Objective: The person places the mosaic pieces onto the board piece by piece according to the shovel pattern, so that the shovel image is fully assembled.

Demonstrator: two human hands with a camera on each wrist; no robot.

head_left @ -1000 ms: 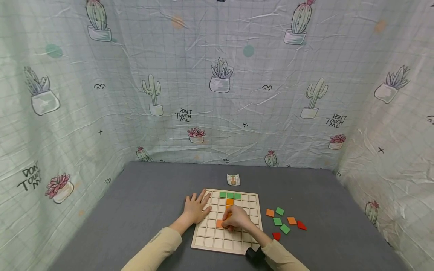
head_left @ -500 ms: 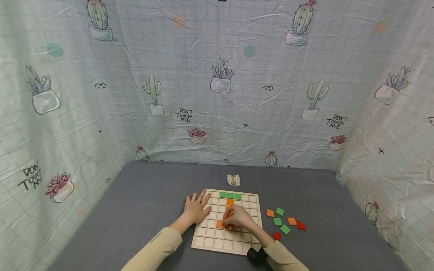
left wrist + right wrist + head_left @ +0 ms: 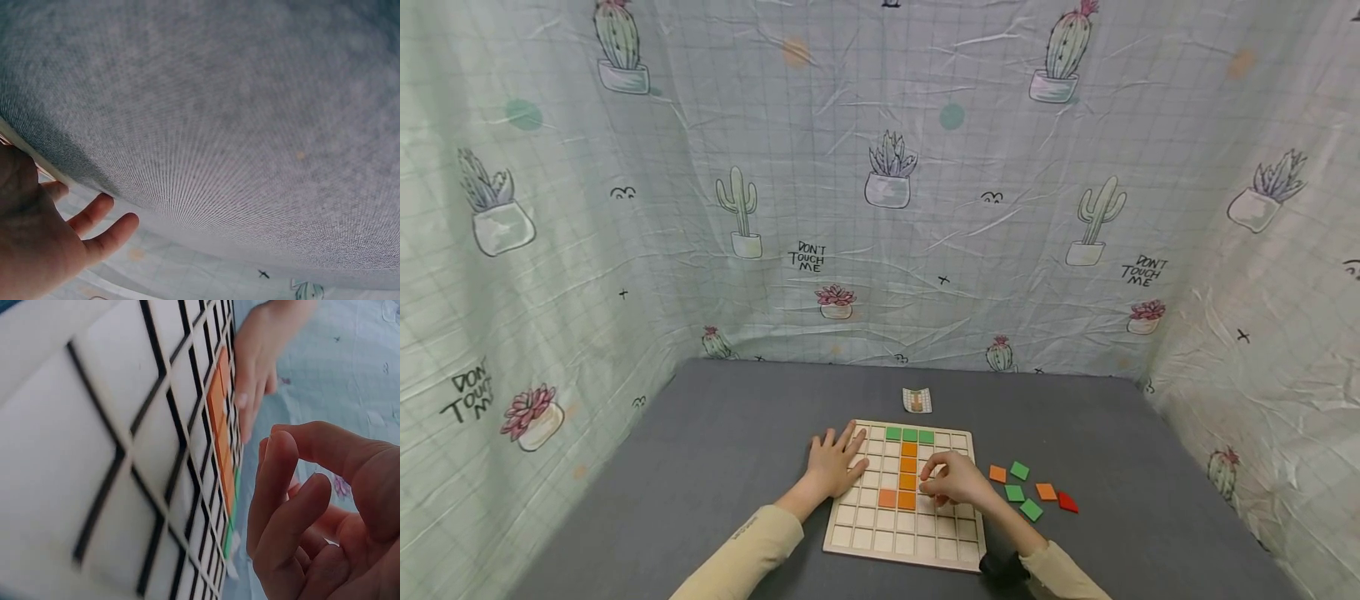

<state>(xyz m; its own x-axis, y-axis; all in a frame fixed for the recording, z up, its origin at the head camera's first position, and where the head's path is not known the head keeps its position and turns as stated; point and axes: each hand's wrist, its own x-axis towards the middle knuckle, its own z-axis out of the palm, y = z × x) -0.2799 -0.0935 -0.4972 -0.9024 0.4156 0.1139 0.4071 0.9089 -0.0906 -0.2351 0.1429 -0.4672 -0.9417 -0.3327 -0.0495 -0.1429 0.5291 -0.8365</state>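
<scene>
My left hand (image 3: 833,465) lies with straight, spread fingers on the left edge of the wooden grid board (image 3: 859,537); its spread fingers also show in the left wrist view. Several orange square tiles (image 3: 907,482) form a column on the board. A paler orange tile (image 3: 887,498) sits left of the lowest one. Green tiles (image 3: 910,435) fill a short row at the top. My right hand (image 3: 956,479) is over the board, right of the orange column. In the right wrist view its fingers (image 3: 281,456) are curled, thumb against index fingertip, with nothing visible between them.
Loose green tiles (image 3: 1031,509), orange tiles (image 3: 1046,492) and a red curved-edge piece (image 3: 1067,502) lie right of the board on the grey table (image 3: 737,433). A small pattern card (image 3: 917,400) lies behind it. A cactus-print curtain (image 3: 880,283) surrounds the table.
My right hand has moved right, off the orange tiles, and the lower column is now uncovered. The forearm now hides a red piece seen earlier. My left hand has stayed put.
</scene>
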